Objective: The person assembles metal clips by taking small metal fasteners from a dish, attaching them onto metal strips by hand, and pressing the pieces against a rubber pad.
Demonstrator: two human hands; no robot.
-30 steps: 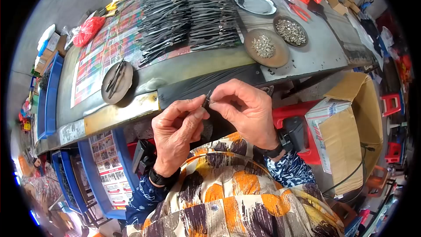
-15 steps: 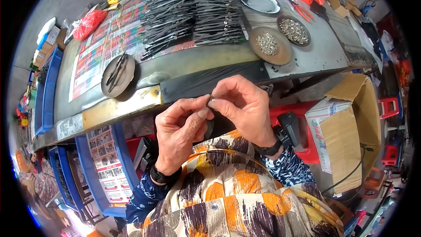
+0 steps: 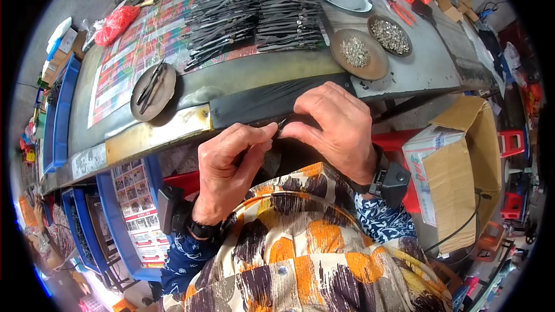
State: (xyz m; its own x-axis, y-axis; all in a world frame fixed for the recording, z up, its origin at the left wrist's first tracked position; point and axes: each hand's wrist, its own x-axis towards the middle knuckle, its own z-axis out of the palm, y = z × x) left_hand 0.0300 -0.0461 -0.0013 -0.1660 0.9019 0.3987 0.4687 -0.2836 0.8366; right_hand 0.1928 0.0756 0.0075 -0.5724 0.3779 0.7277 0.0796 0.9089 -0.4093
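small dark piece (image 3: pixel 281 125) clamped in left hand (image 3: pixel 229 162); right hand (image 3: pixel 347 130) close beside, grip unclear; likely two-handed fingertip work, next wanting steadiness

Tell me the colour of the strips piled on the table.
The strips are black, seen best in the head view.

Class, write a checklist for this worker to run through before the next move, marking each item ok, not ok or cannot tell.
1. Left hand at the small, slim dark piece: ok.
2. Right hand free to reach elsewhere: not ok, it is at the piece too.
3. Piece undamaged: cannot tell, too small and partly covered.
4. Small silvery metal parts inside the shallow, round tan dish: ok.
5. Red-handled pliers lying on the grey tabletop: ok.
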